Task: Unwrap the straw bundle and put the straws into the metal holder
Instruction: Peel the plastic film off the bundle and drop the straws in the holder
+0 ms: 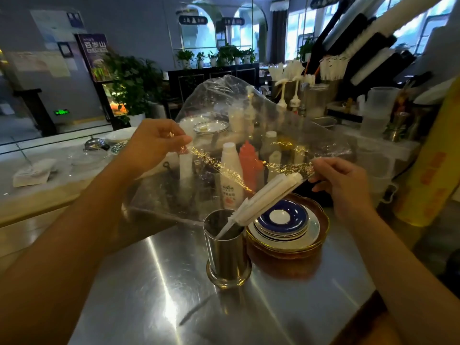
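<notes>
A large clear plastic wrap (249,115) is stretched in the air between my hands. My left hand (154,143) pinches its left corner. My right hand (341,180) pinches its right edge, right beside the upper ends of the straws. Several white paper-wrapped straws (263,197) slant down from the wrap, their lower tips inside the metal holder (225,250). The shiny cylindrical holder stands upright on the steel counter (154,295), below and between my hands.
A stack of plates (286,227) with a blue saucer on top sits just right of the holder. Behind the wrap stand sauce bottles (231,175), a red squeeze bottle (250,163) and white dishes. A yellow roll (430,175) leans at far right.
</notes>
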